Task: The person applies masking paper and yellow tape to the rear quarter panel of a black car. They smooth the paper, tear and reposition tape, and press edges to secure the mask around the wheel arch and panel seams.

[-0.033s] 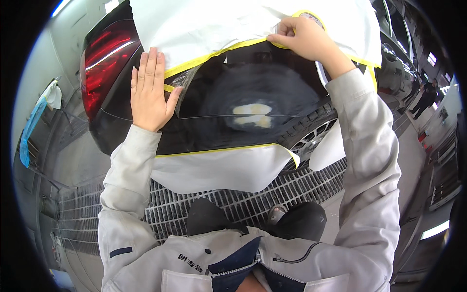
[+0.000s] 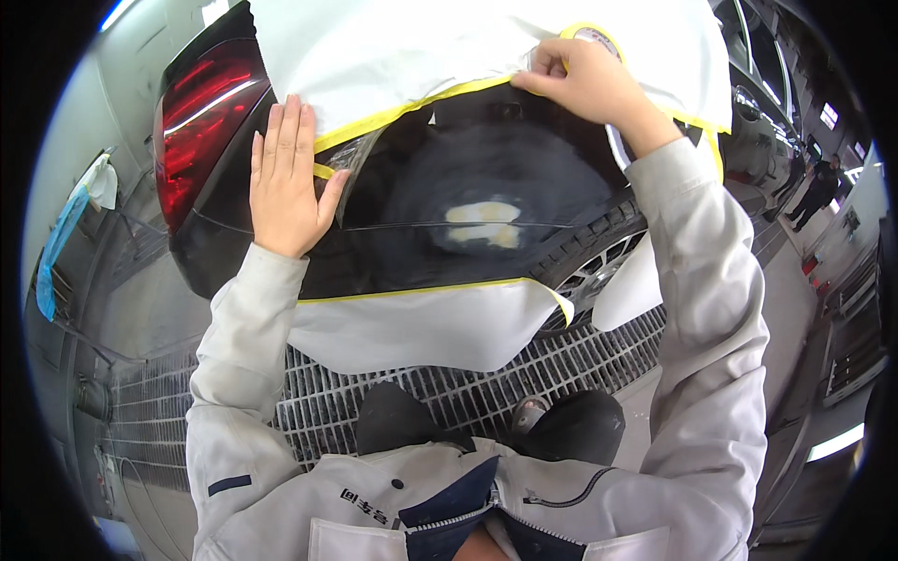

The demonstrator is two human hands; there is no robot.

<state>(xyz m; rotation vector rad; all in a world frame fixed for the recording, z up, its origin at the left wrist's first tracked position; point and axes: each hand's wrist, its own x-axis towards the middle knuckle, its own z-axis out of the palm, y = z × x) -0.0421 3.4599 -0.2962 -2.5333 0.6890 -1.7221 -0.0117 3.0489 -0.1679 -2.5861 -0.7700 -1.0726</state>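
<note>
A black car's rear side panel (image 2: 393,252) lies before me, with a dull sanded area and a pale two-part patch (image 2: 483,224) in its middle. White masking sheet (image 2: 402,56) covers the car above the panel, its lower edge lined with yellow masking tape (image 2: 374,120). My left hand (image 2: 286,182) rests flat, fingers stretched upward, between the red tail light (image 2: 210,122) and the taped edge. My right hand (image 2: 589,79) is curled at a roll of yellow masking tape (image 2: 597,37), partly hidden behind it. Its thumb and fingertips touch the tape line.
A second white sheet (image 2: 412,327), edged with yellow tape, hangs below the panel. To its right is the wheel (image 2: 594,271). Metal floor grating (image 2: 327,393) lies under my feet. A person (image 2: 820,192) stands far right; a blue cloth (image 2: 61,252) hangs far left.
My right hand has shifted very slightly, and the bit of yellow tape that showed under its fingers is now hidden. My left hand stays flat in place.
</note>
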